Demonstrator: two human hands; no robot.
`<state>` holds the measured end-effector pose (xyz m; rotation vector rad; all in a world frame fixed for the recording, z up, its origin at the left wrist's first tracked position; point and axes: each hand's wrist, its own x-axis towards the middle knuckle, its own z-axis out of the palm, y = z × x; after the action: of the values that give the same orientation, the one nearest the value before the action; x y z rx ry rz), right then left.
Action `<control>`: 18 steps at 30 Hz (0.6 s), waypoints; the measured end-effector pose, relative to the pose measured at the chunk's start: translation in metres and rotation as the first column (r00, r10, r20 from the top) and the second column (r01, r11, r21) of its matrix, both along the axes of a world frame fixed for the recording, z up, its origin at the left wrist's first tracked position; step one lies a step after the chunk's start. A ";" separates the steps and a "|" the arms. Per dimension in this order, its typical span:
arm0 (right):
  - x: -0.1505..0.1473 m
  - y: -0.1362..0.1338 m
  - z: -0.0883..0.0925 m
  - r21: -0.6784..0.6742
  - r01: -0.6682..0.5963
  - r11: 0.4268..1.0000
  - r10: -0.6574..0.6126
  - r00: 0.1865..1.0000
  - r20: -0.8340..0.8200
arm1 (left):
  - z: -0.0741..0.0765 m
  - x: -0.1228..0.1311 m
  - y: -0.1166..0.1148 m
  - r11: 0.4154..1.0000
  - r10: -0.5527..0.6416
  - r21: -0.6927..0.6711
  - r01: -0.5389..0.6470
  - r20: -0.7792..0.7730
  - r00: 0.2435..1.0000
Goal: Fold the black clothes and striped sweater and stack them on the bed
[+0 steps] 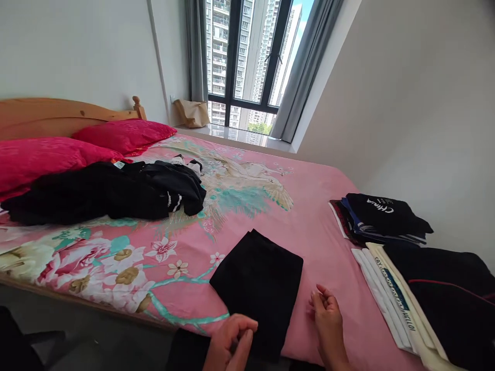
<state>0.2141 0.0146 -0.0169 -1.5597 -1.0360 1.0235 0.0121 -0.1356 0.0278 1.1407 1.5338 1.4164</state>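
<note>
A folded black garment (259, 286) lies on the pink flowered bedspread (309, 226) near the bed's front edge. My left hand (229, 342) rests on the garment's near left corner with fingers curled, and I cannot see a grip on the cloth. Just right of the garment, my right hand (328, 319) hovers over the bedspread, fingers loosely bent and holding nothing.
A heap of unfolded black clothes (112, 190) lies at the left beside red pillows (46, 157). Two stacks of folded clothes (381, 216) (429, 304) sit at the right edge. A window (247, 62) and a brown paper bag (192, 113) are at the back.
</note>
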 end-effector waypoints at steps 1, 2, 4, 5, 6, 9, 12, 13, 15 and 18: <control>0.015 -0.001 -0.010 0.023 0.019 1.000 -0.021 0.997 0.076 | 0.014 -0.008 0.015 0.997 -0.050 0.049 0.055 -0.110 0.993; 0.027 -0.001 -0.018 0.072 0.014 0.997 -0.025 0.986 0.163 | 0.026 -0.016 0.032 0.993 -0.072 0.072 0.090 -0.217 0.973; 0.044 0.001 -0.031 0.203 -0.075 0.976 -0.002 0.935 0.355 | 0.039 -0.031 0.068 0.989 -0.105 0.051 0.141 -0.441 0.892; 0.048 0.003 -0.035 0.257 -0.153 0.954 0.021 0.892 0.452 | 0.040 -0.038 0.085 0.993 -0.094 0.008 0.117 -0.544 0.834; 0.050 0.005 -0.037 0.294 -0.233 0.927 0.039 0.840 0.541 | 0.037 -0.045 0.100 0.996 -0.087 -0.052 0.070 -0.633 0.769; 0.050 0.008 -0.037 0.346 -0.366 0.864 0.022 0.714 0.700 | 0.017 -0.063 0.132 0.951 -0.147 -0.282 -0.130 -0.778 0.611; 0.049 0.009 -0.034 0.373 -0.372 0.850 -0.022 0.682 0.731 | -0.005 -0.073 0.141 0.891 -0.221 -0.395 -0.224 -0.807 0.547; 0.049 0.008 -0.033 0.380 -0.371 0.848 -0.026 0.686 0.727 | -0.009 -0.074 0.141 0.885 -0.223 -0.399 -0.240 -0.816 0.534; 0.050 0.008 -0.030 0.390 -0.360 0.848 -0.020 0.712 0.702 | -0.014 -0.074 0.140 0.879 -0.219 -0.395 -0.268 -0.833 0.508; 0.049 0.001 -0.022 0.372 -0.312 0.874 0.041 0.811 0.584 | -0.011 -0.075 0.141 0.878 -0.210 -0.387 -0.281 -0.840 0.500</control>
<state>0.2628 0.0154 -0.0390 -1.4002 -1.7270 0.3702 -0.0626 0.0052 0.0172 1.5925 2.4370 0.2866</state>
